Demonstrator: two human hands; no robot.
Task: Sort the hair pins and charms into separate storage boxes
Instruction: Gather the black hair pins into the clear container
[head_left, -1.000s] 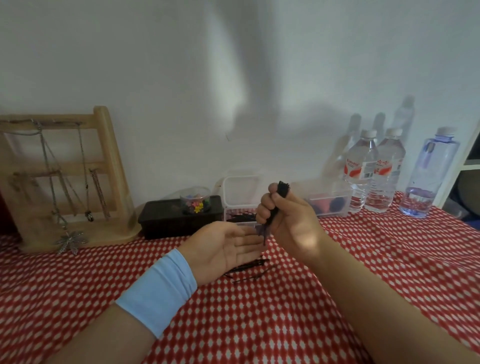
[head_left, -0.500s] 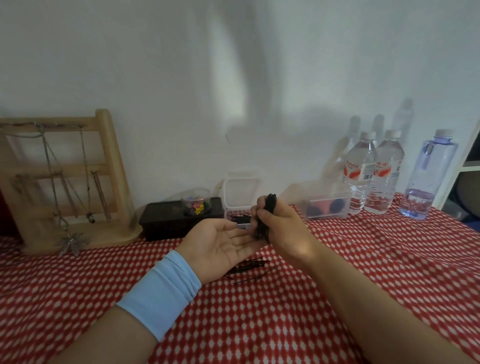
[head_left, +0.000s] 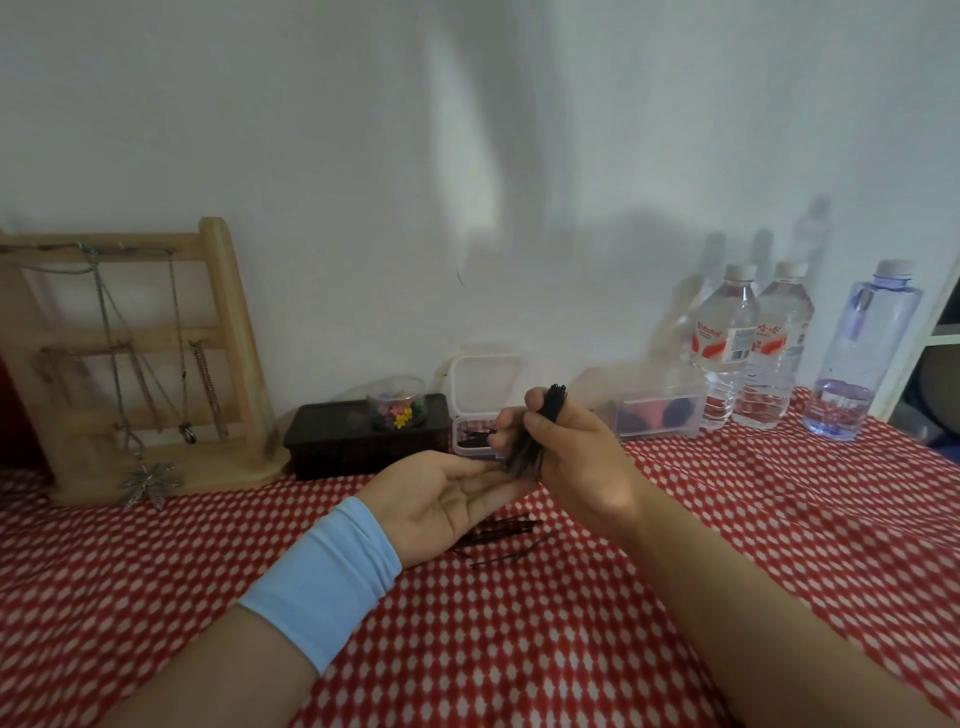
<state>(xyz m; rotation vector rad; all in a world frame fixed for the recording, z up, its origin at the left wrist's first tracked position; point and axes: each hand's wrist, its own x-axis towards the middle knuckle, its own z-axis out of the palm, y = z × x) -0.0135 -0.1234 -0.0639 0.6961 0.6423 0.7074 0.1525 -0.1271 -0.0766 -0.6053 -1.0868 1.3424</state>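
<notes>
My right hand (head_left: 576, 457) grips an upright bundle of black hair pins (head_left: 540, 431), its lower ends blurred just above my left palm. My left hand (head_left: 441, 499) lies flat and palm up beneath the bundle, fingers straight, a light blue wristband on the wrist. A few loose black hair pins (head_left: 501, 535) lie on the red checked cloth under the hands. Behind them stands a small clear box (head_left: 470, 434) with its lid up and dark pins inside. A small clear tub of coloured charms (head_left: 397, 408) sits on a black box (head_left: 332, 441).
A wooden jewellery stand (head_left: 140, 364) hung with chains stands at the back left. Another clear box (head_left: 660, 410) with dark and red items sits at the back right. Three water bottles (head_left: 779, 348) line the wall on the right. A white shelf edge (head_left: 935, 338) is at far right.
My right hand has bobbed the pin bundle down toward the left palm and slightly up again, staying above the fingertips. The left hand stays flat.
</notes>
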